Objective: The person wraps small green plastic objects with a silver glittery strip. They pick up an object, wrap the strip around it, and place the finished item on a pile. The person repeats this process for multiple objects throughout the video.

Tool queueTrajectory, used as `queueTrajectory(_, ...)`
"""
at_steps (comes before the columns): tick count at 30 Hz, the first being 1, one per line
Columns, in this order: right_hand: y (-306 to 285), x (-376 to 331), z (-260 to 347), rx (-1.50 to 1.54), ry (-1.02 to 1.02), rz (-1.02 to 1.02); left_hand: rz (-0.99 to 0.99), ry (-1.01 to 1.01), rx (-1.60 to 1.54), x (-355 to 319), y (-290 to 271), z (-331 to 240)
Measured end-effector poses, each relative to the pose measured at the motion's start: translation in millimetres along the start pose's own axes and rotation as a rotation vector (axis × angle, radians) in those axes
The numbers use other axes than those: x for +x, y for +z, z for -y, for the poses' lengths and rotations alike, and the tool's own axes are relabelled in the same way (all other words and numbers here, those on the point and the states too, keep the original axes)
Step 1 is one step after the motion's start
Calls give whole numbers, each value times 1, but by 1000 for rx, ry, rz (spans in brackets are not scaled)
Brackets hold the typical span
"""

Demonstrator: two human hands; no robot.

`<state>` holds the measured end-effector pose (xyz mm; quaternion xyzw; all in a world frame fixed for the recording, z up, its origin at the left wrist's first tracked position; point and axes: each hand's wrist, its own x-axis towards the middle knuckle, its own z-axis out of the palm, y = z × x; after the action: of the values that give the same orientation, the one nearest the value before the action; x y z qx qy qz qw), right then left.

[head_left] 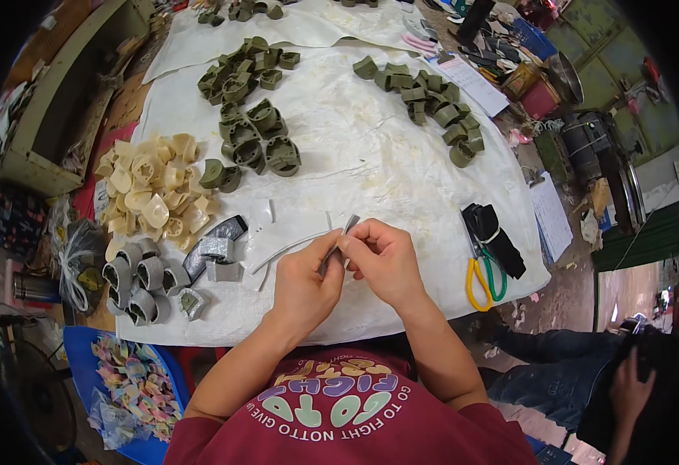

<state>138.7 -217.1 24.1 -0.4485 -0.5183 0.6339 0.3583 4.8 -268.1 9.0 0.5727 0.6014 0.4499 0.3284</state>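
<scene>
My left hand (306, 280) and my right hand (382, 260) meet over the near edge of a white sheet (355, 147) on the table. Together they pinch a thin grey strip (338, 240), its upper end sticking up between the fingertips. A long white strip (281, 252) lies on the sheet just left of my left hand. Grey folded pieces (219, 252) sit beside it.
Olive-green curved parts lie in piles at the centre (250, 132) and the right (432, 105). Cream parts (153, 194) and grey rolled parts (142, 283) fill the left. Scissors with yellow and green handles (485, 279) lie to the right. Another person (610, 380) sits at lower right.
</scene>
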Motion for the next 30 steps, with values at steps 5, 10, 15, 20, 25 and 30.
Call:
queueTrajectory(5, -23, 0, 1, 193, 109, 115, 75, -5, -138, -1, 2, -14)
queueTrajectory(10, -33, 0, 2, 233, 137, 143, 46, 102, -94, -2, 8, -19)
queueTrajectory(15, -38, -1, -4, 175, -14, 175, 118, -48, -245, 7, -2, -27)
queueTrajectory(20, -36, -10, -10, 81, -281, 51, 44, -358, -601, 14, 1, -2)
queueTrajectory(25, -44, -40, 27, 555, -186, -53, -194, 74, 149, 10, -2, 40)
queueTrajectory(30, -97, -61, 28, 919, -528, 125, -164, 231, 545, 9, -22, 52)
